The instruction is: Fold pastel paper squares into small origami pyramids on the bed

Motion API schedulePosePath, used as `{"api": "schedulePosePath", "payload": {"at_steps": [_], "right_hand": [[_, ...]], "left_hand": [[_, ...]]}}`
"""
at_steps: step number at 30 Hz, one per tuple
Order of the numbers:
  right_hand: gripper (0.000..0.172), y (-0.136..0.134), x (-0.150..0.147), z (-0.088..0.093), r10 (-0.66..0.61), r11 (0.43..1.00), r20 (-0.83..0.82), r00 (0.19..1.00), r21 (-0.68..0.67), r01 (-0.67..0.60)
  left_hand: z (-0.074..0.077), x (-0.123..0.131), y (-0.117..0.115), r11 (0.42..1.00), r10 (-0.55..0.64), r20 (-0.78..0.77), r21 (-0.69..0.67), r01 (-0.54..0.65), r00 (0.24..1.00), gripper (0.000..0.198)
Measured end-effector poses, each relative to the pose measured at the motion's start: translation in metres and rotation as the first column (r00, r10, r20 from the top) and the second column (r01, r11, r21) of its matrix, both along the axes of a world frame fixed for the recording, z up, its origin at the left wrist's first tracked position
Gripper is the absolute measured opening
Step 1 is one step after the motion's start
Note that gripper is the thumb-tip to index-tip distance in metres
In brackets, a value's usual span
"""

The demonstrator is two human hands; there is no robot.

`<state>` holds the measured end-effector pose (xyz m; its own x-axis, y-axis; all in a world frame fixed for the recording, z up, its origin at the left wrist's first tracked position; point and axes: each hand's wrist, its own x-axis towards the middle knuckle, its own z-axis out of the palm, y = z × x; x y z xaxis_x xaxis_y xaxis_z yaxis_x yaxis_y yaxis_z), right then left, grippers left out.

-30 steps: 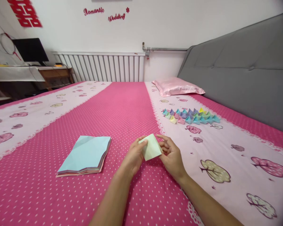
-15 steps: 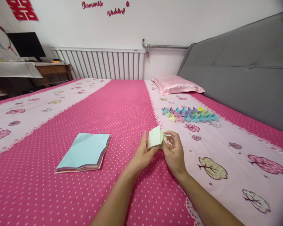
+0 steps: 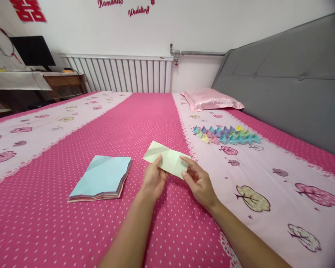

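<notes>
A pale green paper [image 3: 170, 160], folded into a long rectangle with a crease across its middle, is held above the bed. My left hand [image 3: 154, 178] grips its lower edge left of centre, thumb on top. At the right end, my right hand [image 3: 199, 182] pinches the paper between thumb and fingers. To the left lies a stack of square paper sheets [image 3: 102, 176], light blue on top. Beyond my right hand, several small folded paper pieces [image 3: 227, 135] in blue, purple, pink, green and yellow stand in rows.
The bed [image 3: 108, 230] has a pink dotted and floral cover. A pink pillow [image 3: 212, 99] lies by the grey headboard [image 3: 284, 82]. Behind are a white radiator [image 3: 123, 74] and a desk [image 3: 63, 82] with a black monitor [image 3: 32, 51].
The green paper has opened out from a small folded square into a longer rectangle. My left hand has moved left and the view has shifted slightly.
</notes>
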<state>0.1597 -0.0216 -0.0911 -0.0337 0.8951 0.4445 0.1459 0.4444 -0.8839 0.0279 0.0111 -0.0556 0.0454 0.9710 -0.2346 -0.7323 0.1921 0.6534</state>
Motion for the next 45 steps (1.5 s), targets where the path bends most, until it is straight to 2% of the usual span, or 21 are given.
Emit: {"api": "schedulePosePath", "payload": {"at_steps": [2,5,8,13,19,22,25,28,33,38,41,45], "right_hand": [[0.054,0.0,0.001,0.0,0.055,0.997,0.094,0.994,0.057,-0.06],[0.064,0.0,0.001,-0.001,0.021,0.989,0.228,0.973,0.139,-0.054],[0.055,0.002,0.002,-0.003,-0.014,0.989,0.257,0.966,0.149,-0.025],[0.034,0.005,0.003,-0.004,-0.042,0.992,0.179,0.983,0.123,0.02],[0.022,0.007,0.005,-0.003,-0.102,0.987,0.128,0.987,0.141,0.083],[0.015,0.008,0.006,-0.003,-0.141,0.983,0.11,0.984,0.131,0.127],[0.016,0.008,0.007,-0.002,-0.188,0.98,0.096,0.977,0.086,0.18],[0.019,0.009,0.007,-0.002,-0.211,0.977,0.085,0.974,0.046,0.208],[0.017,0.008,0.005,-0.002,-0.194,0.981,0.007,0.981,0.008,0.194],[0.032,0.009,0.004,-0.004,-0.22,0.971,-0.252,0.943,-0.15,0.186],[0.039,0.01,0.004,-0.003,-0.235,0.964,-0.317,0.919,-0.196,0.179],[0.038,0.011,0.004,-0.002,-0.241,0.959,-0.352,0.904,-0.233,0.164]], "left_hand": [[0.003,-0.004,0.001,1.0,0.012,0.028,-0.017,-0.011,1.0,0.029],[0.006,-0.006,0.0,0.999,0.027,0.035,-0.032,-0.026,0.999,0.028],[0.008,-0.006,-0.001,0.999,0.007,0.039,-0.043,-0.006,0.999,0.026],[0.008,-0.004,-0.003,0.996,-0.063,-0.018,-0.067,0.062,0.998,0.024],[0.004,-0.005,-0.004,0.986,-0.162,-0.067,-0.042,0.16,0.984,0.023],[0.001,-0.006,-0.006,0.964,-0.26,-0.075,0.032,0.263,0.963,0.023],[-0.003,-0.007,-0.008,0.911,-0.357,-0.148,0.163,0.378,0.922,0.026],[-0.009,-0.005,-0.009,0.868,-0.392,-0.218,0.236,0.438,0.894,0.031],[-0.017,-0.003,-0.007,0.879,-0.382,-0.228,0.209,0.428,0.896,0.025],[-0.016,-0.002,-0.005,0.898,-0.351,-0.261,0.179,0.403,0.899,0.024],[-0.015,0.0,-0.005,0.921,-0.295,-0.294,0.165,0.352,0.909,0.025],[-0.014,0.001,-0.003,0.963,-0.175,-0.349,0.133,0.234,0.921,0.027]]}}
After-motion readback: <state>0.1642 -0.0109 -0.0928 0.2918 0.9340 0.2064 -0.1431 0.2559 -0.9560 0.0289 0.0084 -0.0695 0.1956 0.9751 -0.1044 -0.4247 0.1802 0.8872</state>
